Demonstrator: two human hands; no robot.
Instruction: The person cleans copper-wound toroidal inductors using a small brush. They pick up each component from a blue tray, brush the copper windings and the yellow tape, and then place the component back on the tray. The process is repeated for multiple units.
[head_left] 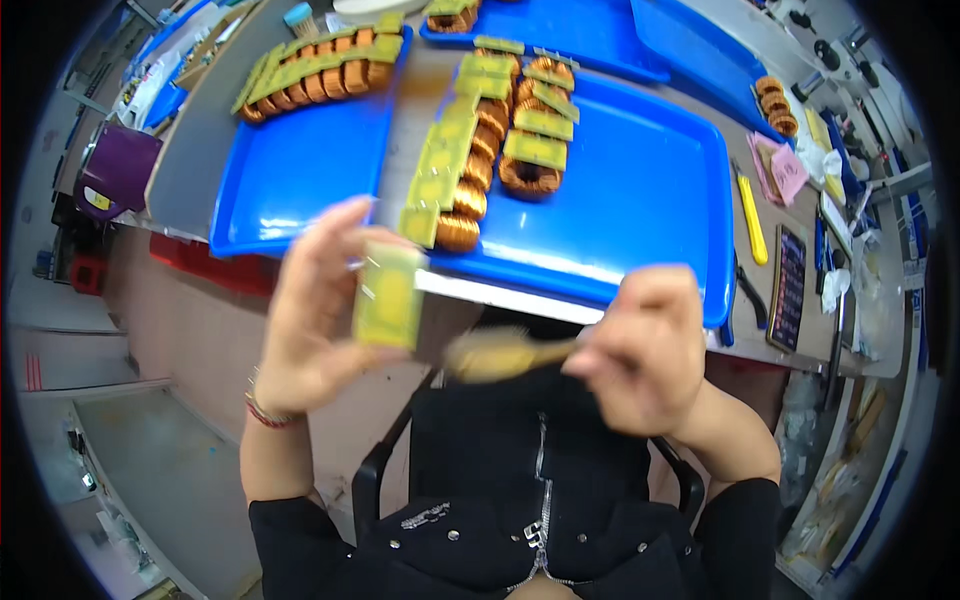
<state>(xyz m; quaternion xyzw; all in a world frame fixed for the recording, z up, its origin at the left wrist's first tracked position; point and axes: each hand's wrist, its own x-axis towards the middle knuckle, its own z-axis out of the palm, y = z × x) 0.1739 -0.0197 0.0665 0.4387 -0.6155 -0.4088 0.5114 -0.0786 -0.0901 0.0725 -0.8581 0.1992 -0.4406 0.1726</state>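
Note:
My left hand (318, 305) is closed around a small yellow-green rectangular plate (390, 297), held upright by its edges. Whether a coil sits behind the plate is hidden. In my right hand (648, 350) is a tan brush-like tool (500, 356), pinched by its thin end. Its wide flat end points toward the plate, a short gap away, and motion blurs it. Beyond my hands, copper-wire toroidal coils (458, 230) with yellow-green plates stand in two rows on a blue tray (640, 200).
Another blue tray (300, 190) on the left bears more plated coils (330, 82). Further blue trays (560, 35) lie behind. At the right are a yellow cutter knife (751, 220), dark-handled pliers (748, 295), a phone (788, 288) and pink paper (780, 172). A purple container (122, 168) stands far left.

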